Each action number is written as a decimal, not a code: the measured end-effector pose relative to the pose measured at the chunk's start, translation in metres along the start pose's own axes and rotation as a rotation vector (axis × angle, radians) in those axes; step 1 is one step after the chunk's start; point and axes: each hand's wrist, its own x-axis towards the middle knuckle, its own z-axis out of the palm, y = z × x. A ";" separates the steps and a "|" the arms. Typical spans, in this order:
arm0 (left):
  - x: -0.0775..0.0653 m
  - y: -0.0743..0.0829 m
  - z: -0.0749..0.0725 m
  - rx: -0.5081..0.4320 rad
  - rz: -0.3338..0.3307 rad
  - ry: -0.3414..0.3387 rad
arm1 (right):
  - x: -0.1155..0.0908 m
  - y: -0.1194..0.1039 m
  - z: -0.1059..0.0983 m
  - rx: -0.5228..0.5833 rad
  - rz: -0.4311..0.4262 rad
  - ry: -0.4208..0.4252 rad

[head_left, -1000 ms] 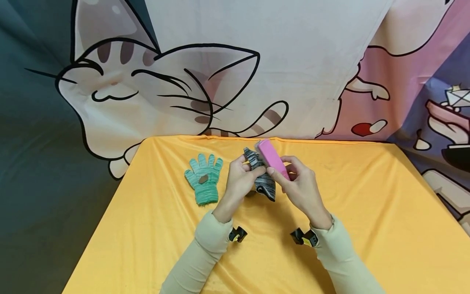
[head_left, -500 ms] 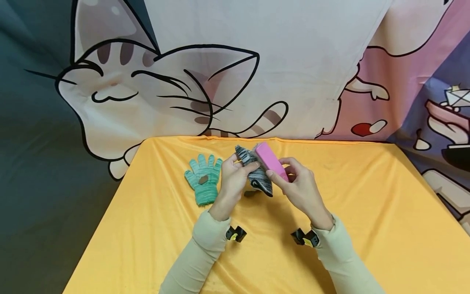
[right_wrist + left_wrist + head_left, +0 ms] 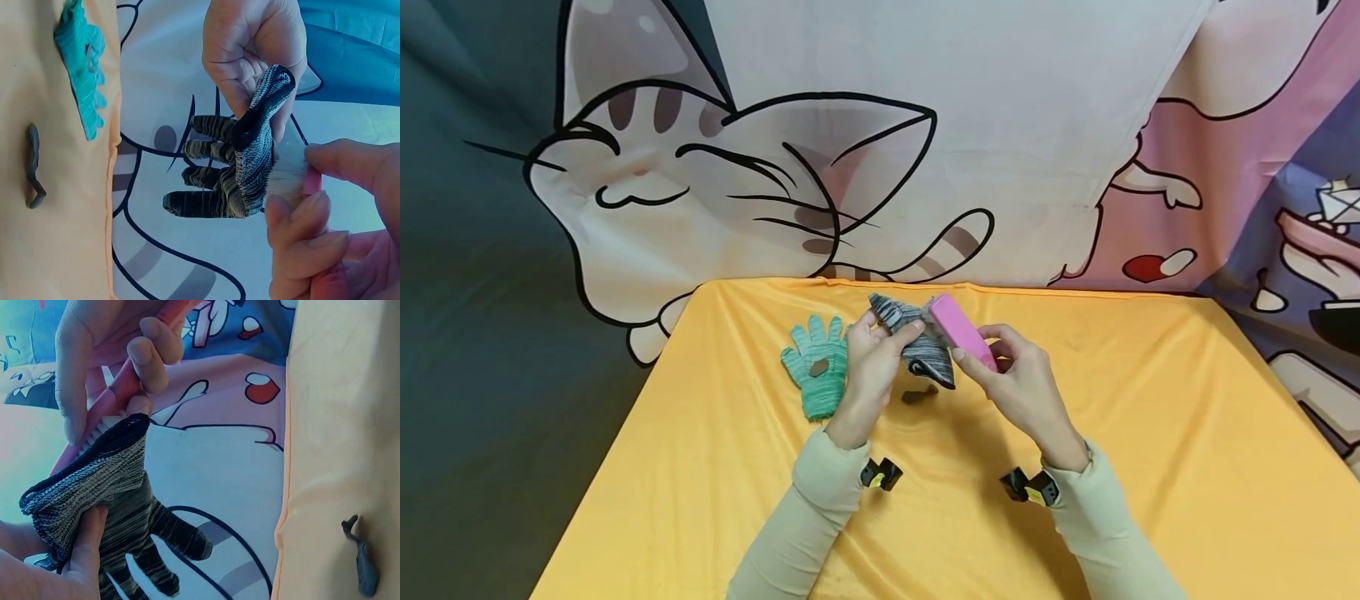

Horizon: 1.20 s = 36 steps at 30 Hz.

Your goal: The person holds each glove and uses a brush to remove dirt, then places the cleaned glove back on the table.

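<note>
My left hand [image 3: 871,360] pinches a black-and-grey knitted glove [image 3: 929,360] between thumb and fingers, above the table. In the left wrist view the glove's dark cuff points up and its fingers hang down and to the right. My right hand [image 3: 1024,382] grips a pink brush [image 3: 962,332], fingers curled round its handle. White bristles [image 3: 289,172] on the brush meet the side of the glove near the cuff in the right wrist view. Part of the glove is hidden behind the left thumb.
A green knitted glove [image 3: 827,392] with a brownish patch lies flat on the yellow tablecloth [image 3: 715,467], left of my hands. A small dark grey, bent lump [image 3: 916,396] lies below the held glove. A cartoon-printed cloth [image 3: 1037,167] hangs behind the table.
My left hand and the grey glove have shifted left and slightly up, showing more of the dark lump beneath. The brush stays in my right hand, close against the glove.
</note>
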 end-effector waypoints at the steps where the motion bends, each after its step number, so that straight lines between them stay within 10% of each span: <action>1: 0.000 0.000 0.000 0.018 -0.006 -0.004 | 0.000 0.000 0.000 0.000 0.001 0.007; 18: -0.006 -0.009 0.010 0.222 -0.052 -0.145 | -0.003 -0.006 0.010 0.080 -0.065 0.049; 36: -0.001 -0.006 0.005 -0.008 -0.083 -0.120 | -0.008 -0.037 0.003 0.022 -0.023 0.018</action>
